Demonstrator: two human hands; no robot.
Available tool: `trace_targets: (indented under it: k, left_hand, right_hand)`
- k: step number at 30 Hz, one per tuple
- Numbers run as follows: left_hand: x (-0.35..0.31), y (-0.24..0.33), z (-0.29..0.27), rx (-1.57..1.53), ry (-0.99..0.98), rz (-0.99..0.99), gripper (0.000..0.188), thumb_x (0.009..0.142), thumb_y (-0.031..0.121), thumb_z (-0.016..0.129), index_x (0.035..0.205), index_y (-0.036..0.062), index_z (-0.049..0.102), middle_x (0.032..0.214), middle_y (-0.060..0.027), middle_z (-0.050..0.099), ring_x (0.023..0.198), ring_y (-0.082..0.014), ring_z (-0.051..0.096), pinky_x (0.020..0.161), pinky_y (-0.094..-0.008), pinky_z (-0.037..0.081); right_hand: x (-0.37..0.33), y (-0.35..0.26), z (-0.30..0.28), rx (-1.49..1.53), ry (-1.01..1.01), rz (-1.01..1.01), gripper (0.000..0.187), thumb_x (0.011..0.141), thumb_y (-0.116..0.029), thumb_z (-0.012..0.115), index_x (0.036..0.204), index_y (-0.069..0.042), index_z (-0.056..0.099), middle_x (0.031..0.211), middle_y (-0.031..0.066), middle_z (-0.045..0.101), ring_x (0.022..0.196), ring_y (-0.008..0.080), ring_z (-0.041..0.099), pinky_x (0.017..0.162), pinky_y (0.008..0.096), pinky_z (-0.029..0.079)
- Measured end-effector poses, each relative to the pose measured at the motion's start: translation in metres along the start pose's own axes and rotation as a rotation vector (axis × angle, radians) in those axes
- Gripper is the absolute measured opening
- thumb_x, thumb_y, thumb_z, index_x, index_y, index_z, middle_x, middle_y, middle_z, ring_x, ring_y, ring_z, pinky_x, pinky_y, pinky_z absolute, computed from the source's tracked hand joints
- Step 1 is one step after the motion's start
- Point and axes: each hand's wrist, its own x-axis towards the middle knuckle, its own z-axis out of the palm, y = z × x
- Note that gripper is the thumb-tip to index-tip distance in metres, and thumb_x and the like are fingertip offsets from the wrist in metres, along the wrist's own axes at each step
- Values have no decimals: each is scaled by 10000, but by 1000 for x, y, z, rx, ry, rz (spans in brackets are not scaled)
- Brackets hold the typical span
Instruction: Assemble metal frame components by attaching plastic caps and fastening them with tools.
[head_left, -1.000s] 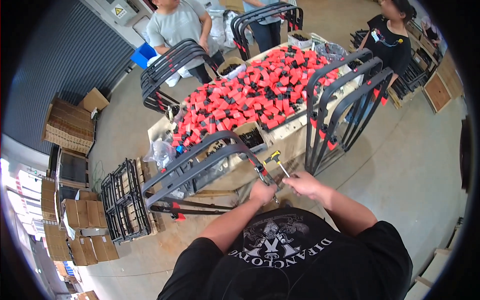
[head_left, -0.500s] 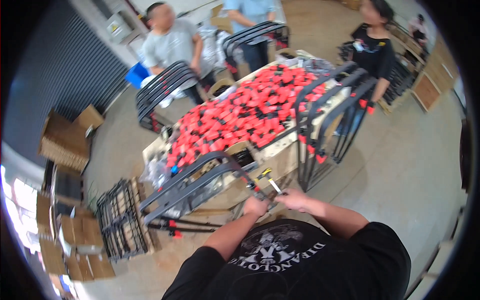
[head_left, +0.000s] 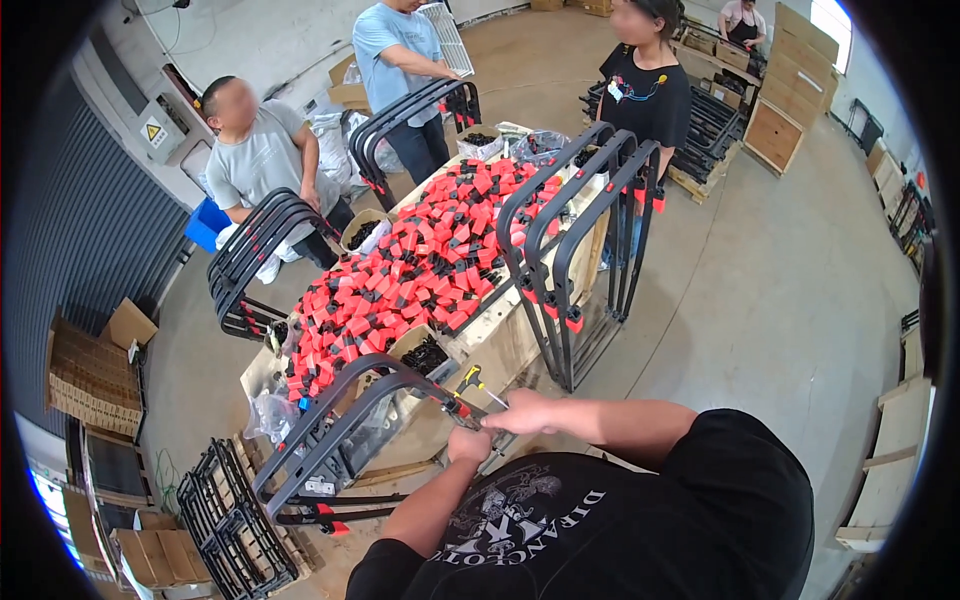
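Indoors, right grip (head_left: 525, 412) holding T-handled tool (head_left: 471, 379), left grip (head_left: 467, 444) unclear, red pieces (head_left: 405, 275) heaped on table (head_left: 492, 318), grey floor (head_left: 740, 300).

A workshop — heaped red parts (head_left: 400, 270), black frames (head_left: 563, 290), probably a roller shutter (head_left: 125, 205).

My right hand (head_left: 525, 412) could pass forward through the gap between the black frames (head_left: 328, 447) on my left and the upright frames (head_left: 612, 193) on my right (the yellow-and-black tool (head_left: 470, 380) already pokes into it). Beyond, the heap of red parts (head_left: 400, 270) blocks a low path; open floor (head_left: 740, 320) lies rightward.
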Motion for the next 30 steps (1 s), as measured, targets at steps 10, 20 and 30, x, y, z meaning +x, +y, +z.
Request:
trace_targets:
  k: [10,20,30]
  left_hand:
    - [-23,-2,-21,-702,-118,1,253,913,252,713,853,6,710,713,-50,673,644,-161,633,581,-346,509]
    - [-11,-95,-53,-1051,168,-321,306,903,215,661,1092,-25,679,965,-72,696,827,-166,627,717,-351,509]
    - [23,-159,-118,-939,233,-483,147,880,170,634,810,45,603,667,-93,594,541,-205,540,509,-382,403]
  right_hand:
    - [27,25,0,458,8,54,544,916,-272,726,1301,76,563,819,112,659,597,178,619,482,345,496]
    - [89,41,23,167,251,-132,781,890,-344,691,1478,83,403,1156,301,693,1045,368,718,901,422,569]
    - [118,-1,30,-97,335,-242,645,848,-175,675,1452,-17,509,1218,303,675,1156,423,653,1007,440,515]
